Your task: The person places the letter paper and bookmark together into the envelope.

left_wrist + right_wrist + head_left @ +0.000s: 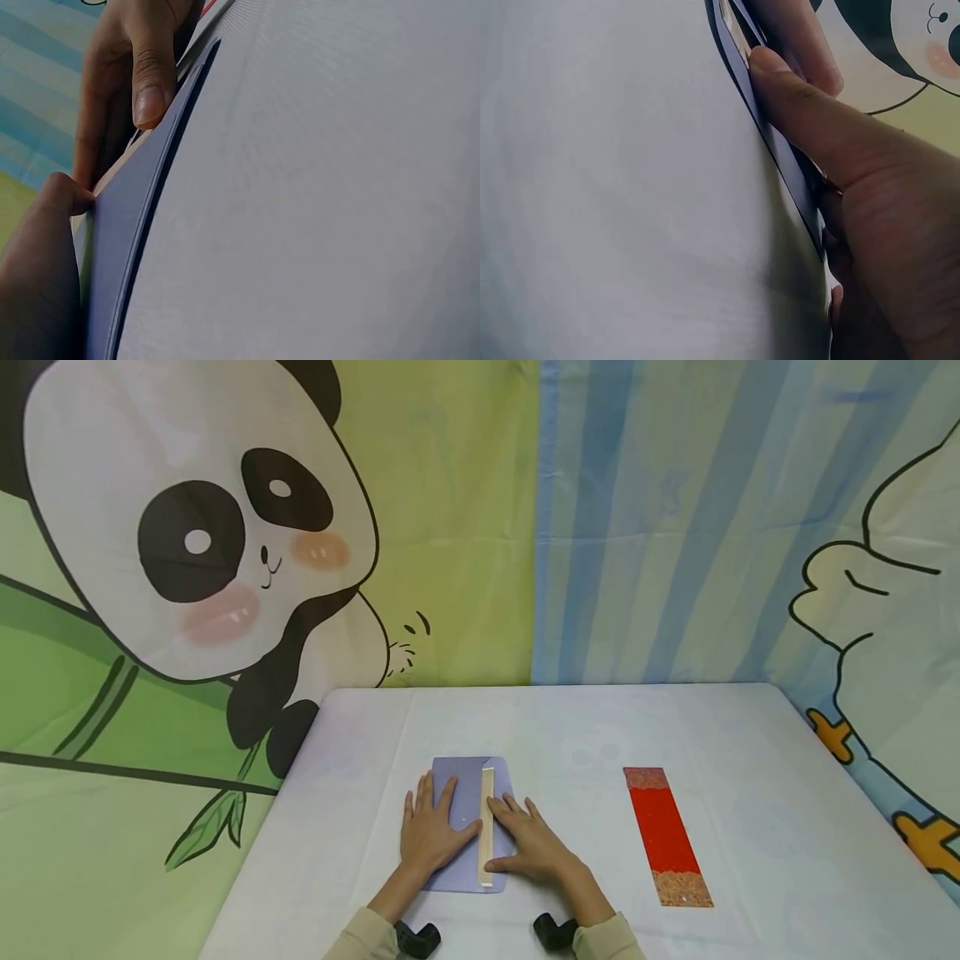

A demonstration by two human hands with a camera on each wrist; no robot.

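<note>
Left hand [429, 832]: fingers straight and spread, pressed flat on the left part of the purple paper [465, 777]; the thumb points inward toward the pale strip [486, 827]. Nothing is gripped. In the left wrist view the thumb tip [71, 196] meets the paper edge [127, 225].

Right hand [534, 849]: fingers extended and flat, lying on the right part of the sheet just beside the strip, thumb stretched along the near end. Nothing is pinched. The right wrist view shows the thumb [810, 120] bearing down on the sheet's edge [780, 154].

Purple paper: lies at the near centre of the white table [750, 760], its long side running away from the person. The cream strip runs lengthwise down it, between the two hands; whether it is the sheet's pale reverse or a separate piece cannot be told.

Handling assessment: the sheet appears thin, light and limp, likely to slide on the smooth cloth and to crease readily. Flat palm pressure suits it; lifting would best start at a free corner or long edge.

Elsewhere: a red slip [666, 835] with patterned ends lies well apart to the right. A panda backdrop [202, 527] hangs behind.
</note>
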